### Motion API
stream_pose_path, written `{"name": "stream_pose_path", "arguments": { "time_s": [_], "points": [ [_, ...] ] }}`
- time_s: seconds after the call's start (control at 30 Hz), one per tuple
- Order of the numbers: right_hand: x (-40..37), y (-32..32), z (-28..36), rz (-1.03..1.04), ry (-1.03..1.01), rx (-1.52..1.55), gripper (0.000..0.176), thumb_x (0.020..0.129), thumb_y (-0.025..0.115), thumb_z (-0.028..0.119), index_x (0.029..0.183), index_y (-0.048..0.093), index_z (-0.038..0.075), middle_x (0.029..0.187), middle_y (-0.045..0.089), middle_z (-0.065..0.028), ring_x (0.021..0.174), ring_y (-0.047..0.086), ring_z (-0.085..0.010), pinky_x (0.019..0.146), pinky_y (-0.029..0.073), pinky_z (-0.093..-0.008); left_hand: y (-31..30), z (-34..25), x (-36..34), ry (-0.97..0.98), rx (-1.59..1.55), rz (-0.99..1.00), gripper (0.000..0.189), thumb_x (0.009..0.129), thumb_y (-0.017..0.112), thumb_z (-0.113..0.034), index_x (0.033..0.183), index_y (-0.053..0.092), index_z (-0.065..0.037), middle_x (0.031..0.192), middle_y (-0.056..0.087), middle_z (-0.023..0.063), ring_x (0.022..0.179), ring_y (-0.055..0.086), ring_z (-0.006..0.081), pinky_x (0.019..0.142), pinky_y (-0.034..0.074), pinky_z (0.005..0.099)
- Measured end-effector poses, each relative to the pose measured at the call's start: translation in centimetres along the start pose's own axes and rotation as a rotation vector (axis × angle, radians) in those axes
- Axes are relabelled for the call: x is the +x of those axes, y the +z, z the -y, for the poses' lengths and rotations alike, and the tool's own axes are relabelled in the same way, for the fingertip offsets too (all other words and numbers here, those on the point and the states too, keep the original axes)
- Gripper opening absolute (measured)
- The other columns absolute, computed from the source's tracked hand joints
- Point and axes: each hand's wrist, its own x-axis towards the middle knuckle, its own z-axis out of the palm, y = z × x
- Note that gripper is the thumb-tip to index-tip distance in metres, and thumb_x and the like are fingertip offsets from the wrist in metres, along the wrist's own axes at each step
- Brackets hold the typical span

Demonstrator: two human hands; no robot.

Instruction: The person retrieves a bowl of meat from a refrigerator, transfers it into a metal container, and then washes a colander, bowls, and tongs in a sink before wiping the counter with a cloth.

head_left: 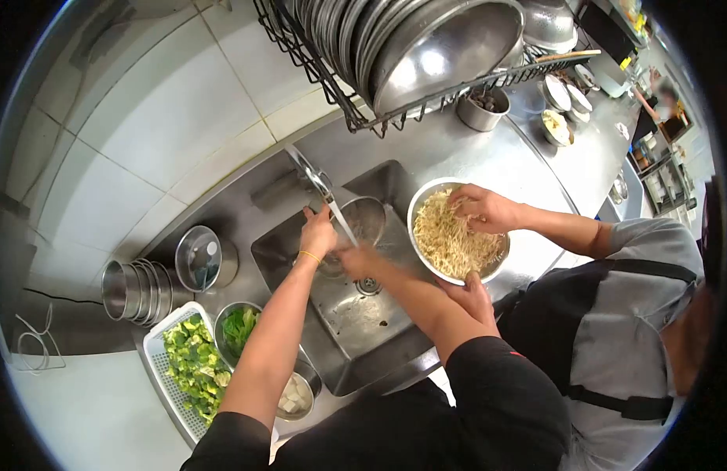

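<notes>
My left hand (319, 234), a yellow band at its wrist, is closed at the left rim of a round metal bowl (367, 218) in the sink. Blurred by motion, my right hand (356, 262) is at the bowl's near side, by the stream from the faucet (319, 182); its fingers cannot be made out. What lies inside the bowl is mostly hidden. Below both hands is the steel sink (344, 334) with its drain (368, 286).
At right a co-worker's hands hold a bowl of bean sprouts (454, 231). Left stand cut broccoli (192, 365) in a white basket, leafy greens (239, 330), white chunks (295, 395) and steel pots (136, 292). A dish rack (426, 102) hangs overhead.
</notes>
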Motion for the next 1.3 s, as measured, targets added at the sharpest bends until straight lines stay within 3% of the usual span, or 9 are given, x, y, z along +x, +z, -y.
{"name": "stream_pose_path", "arguments": {
  "time_s": [0.2, 0.23, 0.37, 0.43, 0.5, 0.67, 0.9, 1.0, 1.3],
  "points": [
    [0.9, -0.1, -2.5, -0.249, -0.666, -1.192, 0.045, 0.089, 0.043, 0.028, 0.131, 0.05, 0.011, 0.137, 0.048, -0.0084, 0.12, 0.051, -0.0267, 0.108, 0.031, -0.0397, -0.3, 1.8, 1.3, -0.008, 0.101, 0.11, 0.061, 0.076, 0.052, -0.003, 0.134, 0.045, -0.018, 0.143, 0.026, 0.0328, 0.112, 0.051, 0.0489, 0.095, 0.044, 0.0482],
    [0.5, 0.2, -0.2, 0.197, -0.223, -0.559, 0.045, 0.091, 0.04, 0.026, 0.134, 0.047, 0.015, 0.141, 0.045, -0.0058, 0.131, 0.041, -0.0235, 0.109, 0.03, -0.0403, 0.0, 2.0, 1.3, 0.027, 0.122, 0.083, 0.059, 0.076, 0.052, -0.004, 0.134, 0.045, -0.018, 0.142, 0.029, 0.0306, 0.112, 0.051, 0.0484, 0.095, 0.044, 0.0479],
    [-1.7, 0.4, -0.1, 0.184, -0.706, -0.761, 0.041, 0.092, 0.04, 0.026, 0.133, 0.046, 0.022, 0.134, 0.05, -0.0088, 0.124, 0.046, -0.0308, 0.106, 0.035, -0.0399, 0.4, 2.7, 4.1, 0.162, 0.198, 0.166, 0.047, 0.077, 0.056, -0.007, 0.124, 0.057, -0.012, 0.129, 0.05, 0.0253, 0.106, 0.055, 0.0476, 0.094, 0.045, 0.0463],
    [0.5, -0.4, -1.2, 0.189, -0.386, -0.707, 0.043, 0.091, 0.042, 0.024, 0.134, 0.044, 0.018, 0.125, 0.057, -0.0083, 0.123, 0.047, -0.031, 0.105, 0.035, -0.0405, -2.7, -1.0, 2.0, 0.101, 0.279, 0.218, 0.044, 0.076, 0.056, -0.005, 0.119, 0.059, -0.009, 0.119, 0.056, 0.0235, 0.105, 0.057, 0.0424, 0.092, 0.047, 0.0439],
    [0.4, -1.4, -1.2, -0.446, -1.055, -1.092, 0.027, 0.082, 0.052, 0.022, 0.098, 0.067, 0.008, 0.101, 0.067, -0.0059, 0.104, 0.056, -0.0229, 0.099, 0.035, -0.0361, -2.0, -2.5, 2.3, -0.008, 0.305, 0.201, 0.026, 0.079, 0.056, -0.01, 0.101, 0.068, -0.002, 0.099, 0.066, 0.0222, 0.095, 0.063, 0.0377, 0.083, 0.051, 0.04],
    [-0.6, 1.6, -2.9, -0.286, -1.027, -1.225, 0.019, 0.073, 0.056, 0.021, 0.08, 0.071, 0.013, 0.081, 0.067, -0.0003, 0.089, 0.061, -0.0178, 0.087, 0.039, -0.0293, -1.0, -6.5, 3.1, 0.157, 0.916, 0.259, 0.019, 0.078, 0.062, -0.016, 0.081, 0.07, 0.0, 0.093, 0.066, 0.0254, 0.088, 0.066, 0.0361, 0.076, 0.053, 0.04],
    [-4.7, -1.8, -1.4, -0.26, -1.017, -0.899, 0.006, 0.071, 0.057, 0.017, 0.069, 0.06, 0.013, 0.076, 0.062, -0.0027, 0.085, 0.059, -0.0153, 0.076, 0.041, -0.0301, 1.4, 9.2, 4.0, 0.229, 0.118, -0.067, 0.032, 0.075, 0.057, -0.006, 0.106, 0.062, 0.001, 0.099, 0.064, 0.0232, 0.083, 0.068, 0.0327, 0.074, 0.055, 0.0447],
    [-5.5, -1.6, -0.2, -0.227, -0.924, -0.77, 0.006, 0.071, 0.057, 0.014, 0.077, 0.057, 0.011, 0.088, 0.061, -0.0062, 0.09, 0.058, -0.0182, 0.076, 0.043, -0.0311, 0.9, 7.9, -0.4, -0.489, -0.989, 0.25, 0.049, 0.08, 0.043, -0.001, 0.128, 0.049, -0.005, 0.106, 0.062, 0.0151, 0.102, 0.061, 0.0372, 0.068, 0.054, 0.0602],
    [-2.7, 2.8, 0.4, 0.399, -0.541, -0.514, 0.066, 0.073, 0.068, 0.027, 0.131, 0.044, 0.007, 0.127, 0.053, -0.0161, 0.106, 0.057, -0.0338, 0.096, 0.041, -0.0423, -0.5, 2.1, -0.4, 0.136, 0.06, 0.057, 0.065, 0.075, 0.053, -0.003, 0.138, 0.041, -0.014, 0.124, 0.05, 0.0325, 0.114, 0.051, 0.0454, 0.093, 0.045, 0.0463]
  ]
}}
